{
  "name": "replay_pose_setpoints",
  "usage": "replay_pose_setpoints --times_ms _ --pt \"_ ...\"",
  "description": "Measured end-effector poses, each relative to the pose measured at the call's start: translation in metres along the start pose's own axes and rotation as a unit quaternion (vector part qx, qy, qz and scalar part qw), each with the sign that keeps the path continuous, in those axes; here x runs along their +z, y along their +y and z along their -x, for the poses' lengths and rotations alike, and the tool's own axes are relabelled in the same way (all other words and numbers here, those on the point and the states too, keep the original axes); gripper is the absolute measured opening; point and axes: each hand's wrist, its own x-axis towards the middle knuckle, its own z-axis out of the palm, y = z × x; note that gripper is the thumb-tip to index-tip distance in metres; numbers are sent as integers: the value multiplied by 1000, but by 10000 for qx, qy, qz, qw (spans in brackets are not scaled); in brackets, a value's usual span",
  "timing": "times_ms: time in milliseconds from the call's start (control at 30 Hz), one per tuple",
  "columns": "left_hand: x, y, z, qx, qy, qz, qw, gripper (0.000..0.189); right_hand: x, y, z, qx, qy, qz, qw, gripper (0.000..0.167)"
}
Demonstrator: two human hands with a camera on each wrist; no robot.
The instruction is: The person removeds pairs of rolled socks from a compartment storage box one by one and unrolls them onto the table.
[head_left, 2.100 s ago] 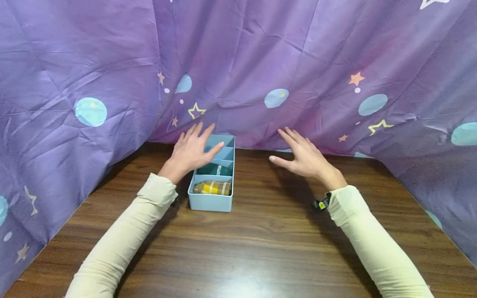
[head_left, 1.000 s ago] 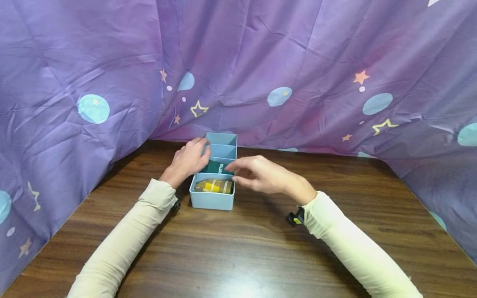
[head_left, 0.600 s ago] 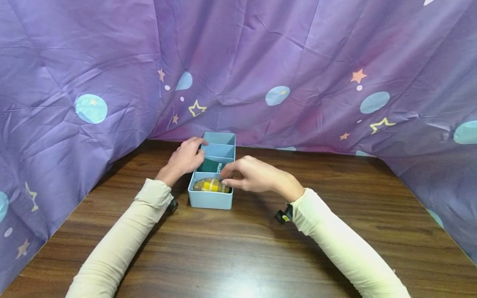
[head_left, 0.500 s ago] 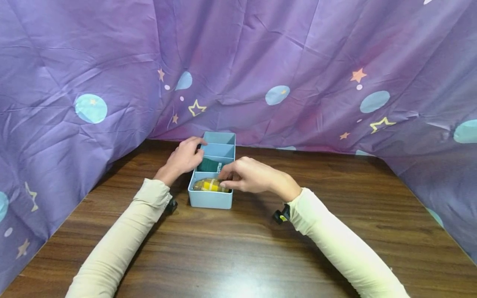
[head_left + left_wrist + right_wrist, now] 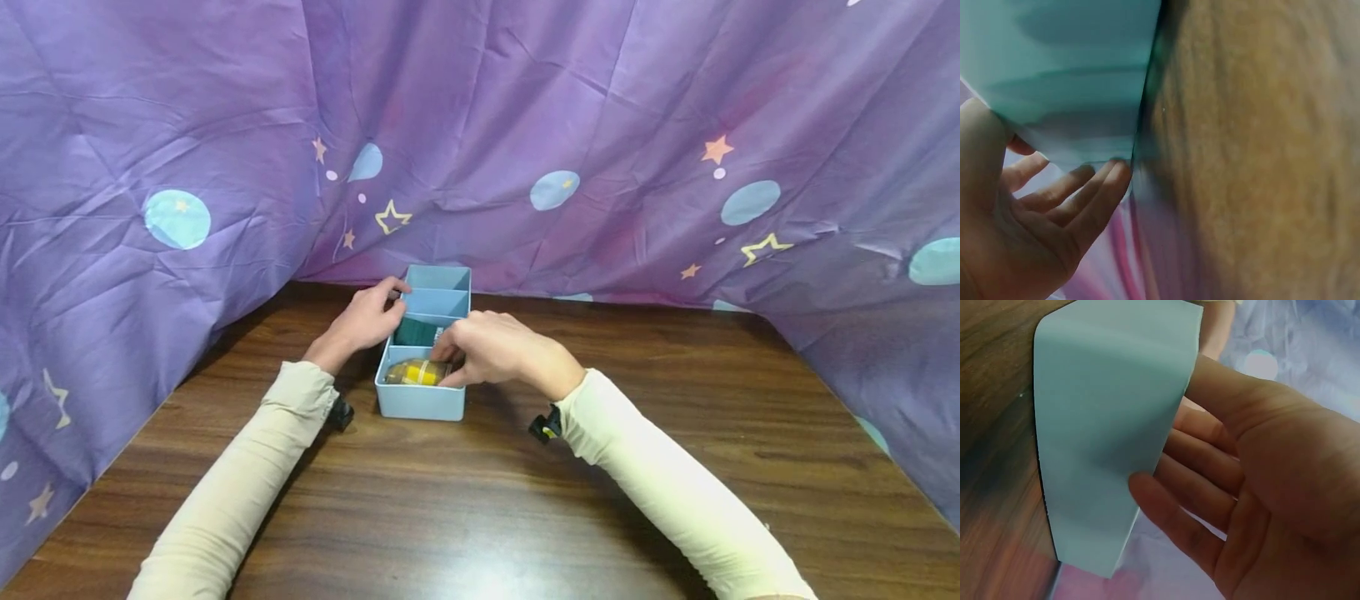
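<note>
A light blue divided box (image 5: 420, 404) stands on the table, its compartments running front to back. In the front compartment lies a rolled yellow-and-brown plaid cloth (image 5: 411, 372). Dark green folded fabric (image 5: 414, 332) with white lettering fills the compartment behind it. My right hand (image 5: 506, 348) reaches over the box's right rim, thumb and fingers pinching the right end of the plaid roll; the fingertips are partly hidden. My left hand (image 5: 363, 318) holds the box's left wall: in the left wrist view, fingers (image 5: 1088, 203) lie along the outside while the thumb goes over the rim.
The dark wood table (image 5: 480, 492) extends around the box. A purple curtain (image 5: 480, 150) printed with stars and planets hangs close behind the box and along both sides. The two back compartments (image 5: 437, 302) show bare blue walls.
Both hands came inward from above the table to the box. My right hand has moved left into the front compartment onto the plaid roll; my left hand has settled on the left wall.
</note>
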Motion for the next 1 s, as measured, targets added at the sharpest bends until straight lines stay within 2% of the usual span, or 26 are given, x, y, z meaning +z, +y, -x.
replay_pose_setpoints --times_ms 200,433,700,900,1000 --pt "-2 -2 1 -226 -109 167 9995 40 0 -9 -9 3 -242 368 9990 35" --pt "-1 -2 1 -270 -158 165 9994 40 5 -6 -9 -140 -143 356 9992 35" --pt "-1 -1 2 -347 -261 71 9990 39 4 -4 0 -299 219 420 9984 38" --pt "-1 -1 0 -354 -258 33 9990 39 -2 1 8 -385 518 -7 9979 55" --pt "0 -1 1 -370 -236 26 9990 39 -2 4 11 -487 674 -191 9964 52"
